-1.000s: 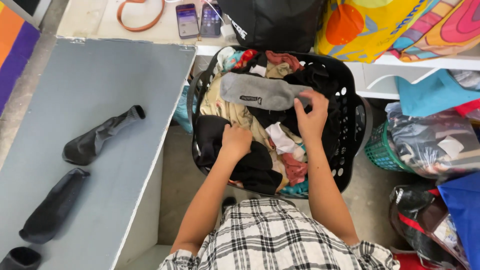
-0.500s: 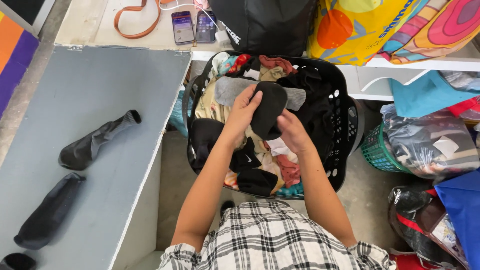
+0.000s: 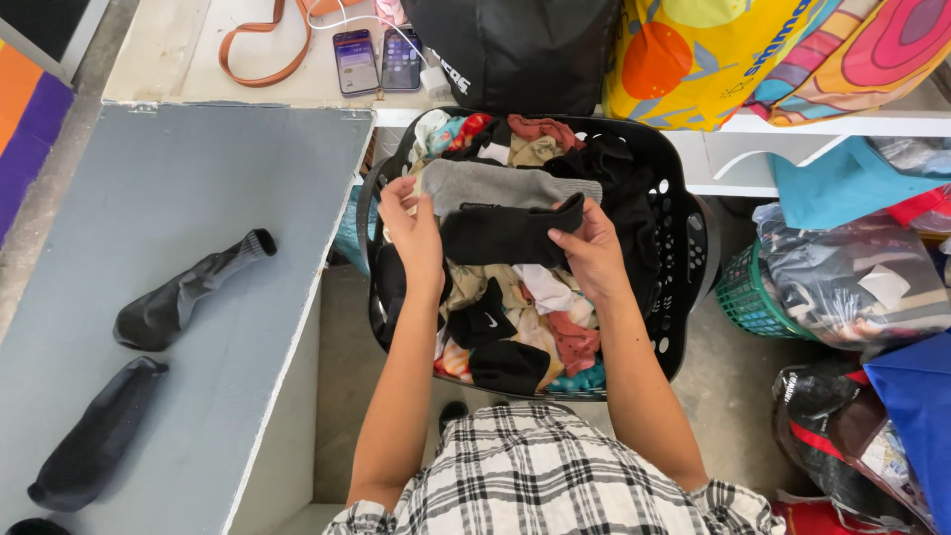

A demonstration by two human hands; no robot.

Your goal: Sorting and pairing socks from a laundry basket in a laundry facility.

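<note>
Left hand (image 3: 414,230) and right hand (image 3: 591,248) each pinch one end of one black sock (image 3: 505,234), stretched above the black laundry basket (image 3: 684,267). Two dark socks (image 3: 188,294) on grey desk (image 3: 129,188); two phones (image 3: 379,59) beyond.

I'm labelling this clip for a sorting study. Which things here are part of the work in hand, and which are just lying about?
In hand:
- black sock, stretched between left hand and right hand
- grey sock beneath it
- black laundry basket
- two dark socks on the grey table

Lying about:
- two phones
- black bag
- green basket
</note>
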